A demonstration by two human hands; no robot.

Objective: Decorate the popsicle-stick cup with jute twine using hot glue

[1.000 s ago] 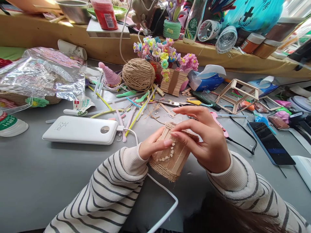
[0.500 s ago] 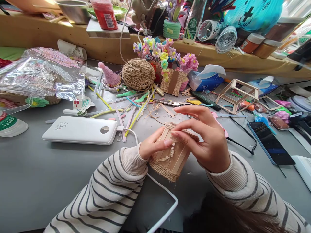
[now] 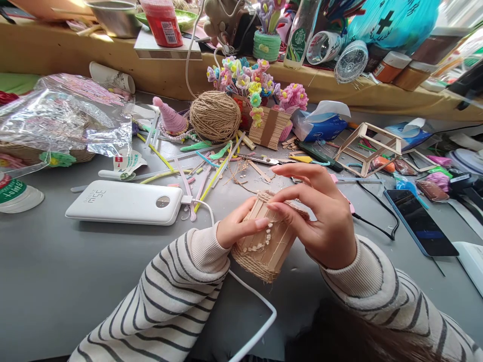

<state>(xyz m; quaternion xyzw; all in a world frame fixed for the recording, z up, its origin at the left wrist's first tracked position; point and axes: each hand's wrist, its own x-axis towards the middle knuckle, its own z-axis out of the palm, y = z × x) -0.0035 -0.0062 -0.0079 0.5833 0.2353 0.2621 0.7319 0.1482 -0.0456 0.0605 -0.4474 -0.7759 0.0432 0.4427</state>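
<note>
A small cup made of wooden craft sticks [image 3: 269,244], bound with jute twine at its rim and base, lies tilted on the grey table [image 3: 75,281]. A curved line of small pale beads runs across its side. My left hand [image 3: 237,226] grips the cup from the left, thumb pressed beside the beads. My right hand [image 3: 320,216] rests on the cup's right side, with index and middle fingertips on the sticks near the beads and the other fingers lifted. Both sleeves are white with dark stripes.
A white power bank [image 3: 124,201] with its cable lies to the left. Behind are a ball of jute twine [image 3: 215,115], pipe-cleaner flowers in a stick pot [image 3: 264,125], scissors, loose pipe cleaners and a stick frame [image 3: 368,146]. A phone [image 3: 418,221] lies right. A plastic bag [image 3: 64,115] sits far left.
Almost nothing has moved. My right hand's fingers have shifted very slightly on the cup; my left hand keeps its grip.
</note>
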